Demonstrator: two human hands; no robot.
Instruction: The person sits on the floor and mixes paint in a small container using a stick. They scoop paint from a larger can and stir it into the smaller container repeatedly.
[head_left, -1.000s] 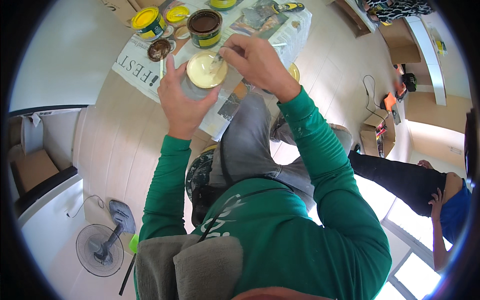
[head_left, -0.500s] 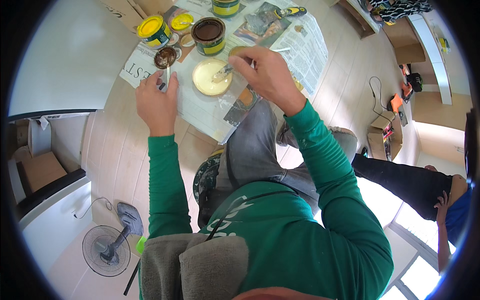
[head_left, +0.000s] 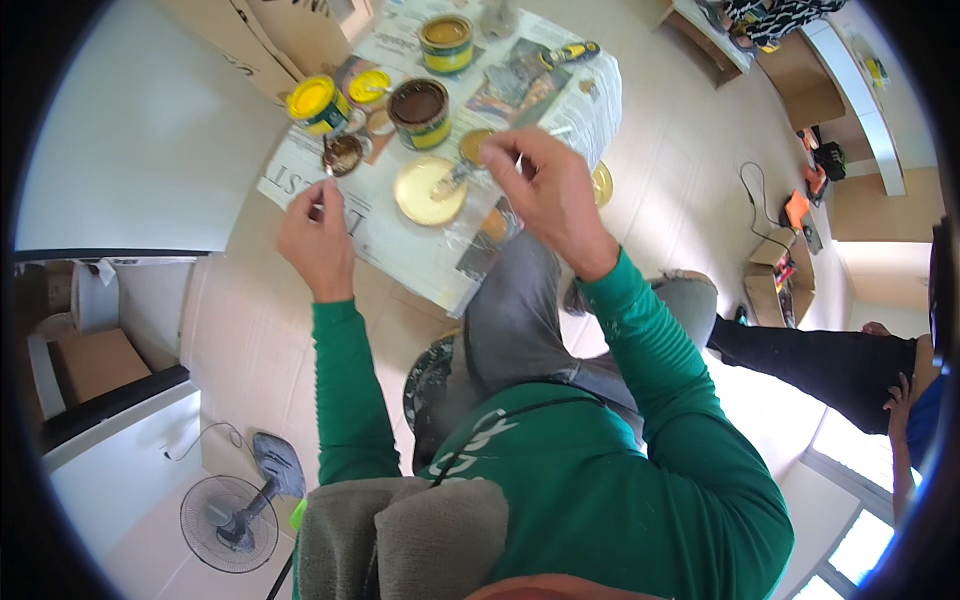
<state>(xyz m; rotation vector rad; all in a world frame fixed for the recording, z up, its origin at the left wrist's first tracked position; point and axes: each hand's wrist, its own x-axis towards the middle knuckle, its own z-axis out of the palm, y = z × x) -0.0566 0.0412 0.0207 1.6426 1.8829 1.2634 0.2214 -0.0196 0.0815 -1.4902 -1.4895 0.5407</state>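
Observation:
My left hand (head_left: 318,238) pinches a thin stick (head_left: 328,168) between thumb and fingertips. The stick's upper end is at a round lid (head_left: 345,153) smeared with brown paint. My right hand (head_left: 548,190) grips a flat, paint-smeared tool (head_left: 455,181); its handle is hidden by the fingers, so its kind is unclear. The tool's tip is over a round lid of cream paint (head_left: 425,200). Just beyond stands an open can of dark brown paint (head_left: 418,104). A small ochre-coloured round lid (head_left: 475,147) lies by my right fingers.
Newspaper (head_left: 400,262) covers the work area. On it stand a yellow paint can (head_left: 316,102), an ochre paint can (head_left: 446,44), a yellow lid (head_left: 370,86) and a scraper (head_left: 566,55). A fan (head_left: 230,523) stands lower left; another person's arm (head_left: 900,420) shows at right.
My left fingers have closed into a tighter pinch on the stick, which has shifted at the brown lid. My right hand still holds the tool over the cream paint. The whole view has shifted slightly.

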